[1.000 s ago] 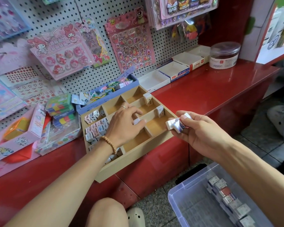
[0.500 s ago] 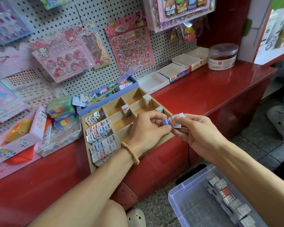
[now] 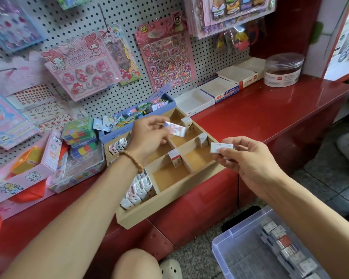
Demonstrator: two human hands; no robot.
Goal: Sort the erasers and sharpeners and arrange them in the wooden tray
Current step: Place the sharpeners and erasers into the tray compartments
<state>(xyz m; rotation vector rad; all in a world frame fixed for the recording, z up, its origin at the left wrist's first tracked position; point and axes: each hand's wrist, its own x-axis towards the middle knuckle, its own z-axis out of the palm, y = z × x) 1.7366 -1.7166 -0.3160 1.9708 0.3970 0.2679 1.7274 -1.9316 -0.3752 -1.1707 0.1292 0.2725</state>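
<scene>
1. White paper-sleeved rectangular eraser (image 3: 175, 128) sits pinched in the left hand (image 3: 147, 137), above the far compartments of the divided wooden tray (image 3: 169, 200); its long axis runs left to right, dipping slightly rightward.
2. A second white rectangular eraser (image 3: 222, 147) is pinched at the right hand (image 3: 248, 160) fingertips over the tray's right edge, lying roughly level.
3. Both look light, firm and small; the sleeve may be slick, so a hold across the narrow sides should suit.

red counter (image 3: 270, 109), wooden tray (image 3: 169, 200), probably empty boxes (image 3: 195, 100)
</scene>
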